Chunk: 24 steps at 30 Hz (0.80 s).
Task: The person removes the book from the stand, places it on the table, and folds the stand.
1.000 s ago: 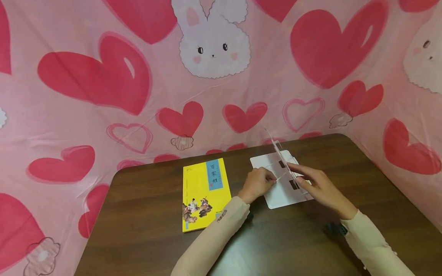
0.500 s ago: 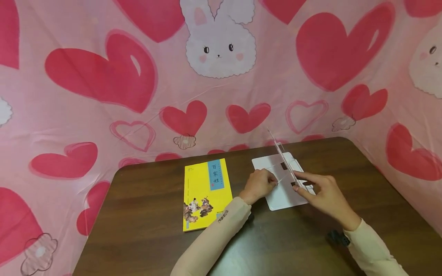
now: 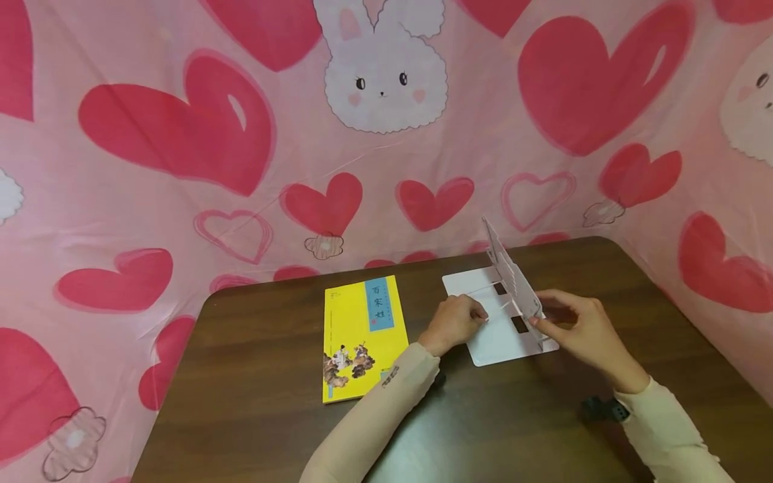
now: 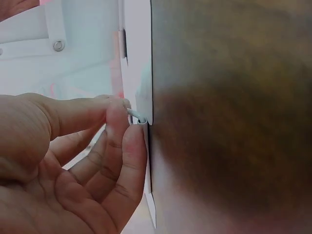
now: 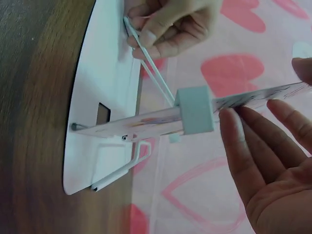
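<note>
A white book stand lies on the table with its flat base [image 3: 507, 345] down and its back panel [image 3: 513, 282] raised and tilted. My left hand [image 3: 449, 323] pinches the end of a thin wire leg [image 5: 150, 62], close to the base; in the left wrist view, thumb and fingertips [image 4: 117, 117] close on the wire. My right hand [image 3: 582, 329] holds the near edge of the panel, thumb on one side, fingers on the other. The right wrist view shows a pale clip [image 5: 196, 109] on the panel and a rectangular slot [image 5: 103, 113] in the base.
A yellow book [image 3: 362, 335] with a blue title label lies left of the stand, beside my left forearm. The brown wooden table [image 3: 266, 382] runs back to a pink cloth backdrop [image 3: 278, 147] printed with hearts and rabbits.
The panel, seen nearly edge-on before, has turned so that more of its broad face shows. My right hand has moved rightward along with it. The left hand keeps its pinch at the same spot.
</note>
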Motion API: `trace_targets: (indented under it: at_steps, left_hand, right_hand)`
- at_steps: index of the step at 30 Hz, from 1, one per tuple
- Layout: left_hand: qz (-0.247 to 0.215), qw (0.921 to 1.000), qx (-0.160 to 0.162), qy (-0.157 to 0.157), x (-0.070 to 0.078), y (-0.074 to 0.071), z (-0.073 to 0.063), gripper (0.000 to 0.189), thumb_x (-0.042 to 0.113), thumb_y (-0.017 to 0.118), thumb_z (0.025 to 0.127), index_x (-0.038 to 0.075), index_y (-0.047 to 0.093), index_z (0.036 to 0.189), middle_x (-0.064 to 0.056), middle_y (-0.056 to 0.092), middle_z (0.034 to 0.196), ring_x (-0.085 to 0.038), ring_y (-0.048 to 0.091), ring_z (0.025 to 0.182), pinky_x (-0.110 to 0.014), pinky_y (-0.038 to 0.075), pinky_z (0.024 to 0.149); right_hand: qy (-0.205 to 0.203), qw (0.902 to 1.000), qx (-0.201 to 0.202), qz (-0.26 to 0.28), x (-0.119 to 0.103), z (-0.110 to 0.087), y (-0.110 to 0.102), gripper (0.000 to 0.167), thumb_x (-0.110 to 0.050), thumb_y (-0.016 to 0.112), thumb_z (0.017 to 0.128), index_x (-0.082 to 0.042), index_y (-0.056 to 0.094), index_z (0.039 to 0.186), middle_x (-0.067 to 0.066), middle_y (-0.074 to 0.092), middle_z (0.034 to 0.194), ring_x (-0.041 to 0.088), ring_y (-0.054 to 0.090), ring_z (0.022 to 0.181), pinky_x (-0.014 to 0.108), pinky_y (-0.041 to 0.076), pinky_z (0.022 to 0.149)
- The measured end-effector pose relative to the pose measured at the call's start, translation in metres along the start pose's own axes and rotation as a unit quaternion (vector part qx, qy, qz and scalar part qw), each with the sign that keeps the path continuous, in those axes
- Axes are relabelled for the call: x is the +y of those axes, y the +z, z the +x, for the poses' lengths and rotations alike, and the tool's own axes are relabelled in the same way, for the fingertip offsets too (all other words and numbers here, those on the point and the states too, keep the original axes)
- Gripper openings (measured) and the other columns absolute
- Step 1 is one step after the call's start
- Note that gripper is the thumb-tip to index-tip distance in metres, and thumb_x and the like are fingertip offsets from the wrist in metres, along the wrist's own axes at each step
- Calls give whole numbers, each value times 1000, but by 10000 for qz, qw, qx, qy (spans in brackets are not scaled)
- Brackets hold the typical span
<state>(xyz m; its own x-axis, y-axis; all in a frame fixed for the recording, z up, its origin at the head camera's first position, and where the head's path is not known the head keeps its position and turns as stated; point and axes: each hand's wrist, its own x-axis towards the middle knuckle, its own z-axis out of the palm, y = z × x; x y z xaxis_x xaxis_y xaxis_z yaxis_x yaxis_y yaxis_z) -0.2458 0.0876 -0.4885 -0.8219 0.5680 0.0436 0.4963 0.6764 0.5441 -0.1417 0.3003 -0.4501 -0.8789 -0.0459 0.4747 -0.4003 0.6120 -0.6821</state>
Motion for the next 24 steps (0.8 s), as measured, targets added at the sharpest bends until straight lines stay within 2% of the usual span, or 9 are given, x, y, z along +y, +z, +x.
trace_targets:
  at_steps: [2,4,9,15,17,24]
  left_hand:
    - [46,9999,-103,19,0,0,0,12,17,74,95,20,84,100,7,79,91,-3,61,77,-16,47,68]
    - [132,9996,-256,60,1,0,0,13,17,73,95,19,84,102,6,78,91,-4,59,77,-16,45,69]
    - [274,9980,-558,134,2,0,0,17,21,73,96,16,82,109,4,76,97,-6,57,80,-16,46,72]
    - [163,9978,-646,47,3,-1,0,16,24,73,96,17,81,108,6,73,94,-6,56,80,-17,45,72]
    - [97,9978,-653,30,3,-2,0,15,24,73,96,17,82,106,6,72,91,-6,55,78,-16,45,70]
    - [-11,9977,-681,-23,2,-2,0,15,25,74,96,18,83,105,7,75,90,-5,56,75,-15,45,66]
  right_hand:
    - [206,9996,-43,177,4,0,-5,36,8,83,78,1,73,112,-22,73,98,-9,69,80,8,56,71]
    - [355,9980,-131,497,8,0,-9,34,9,82,79,4,72,112,-29,69,99,-7,71,82,9,57,71]
    - [537,9909,-353,1181,18,0,-19,32,11,76,84,6,67,114,-24,73,102,0,74,87,13,60,72]
    - [701,9748,-406,2081,25,0,-31,39,17,65,88,-4,69,120,-15,78,106,2,77,89,18,62,73]
    - [721,9723,-422,2182,27,-1,-32,40,16,65,89,-6,70,122,-14,79,107,3,77,88,18,62,73]
    - [632,9782,-433,1931,25,0,-28,39,16,67,88,0,68,123,-18,77,110,2,76,89,17,62,74]
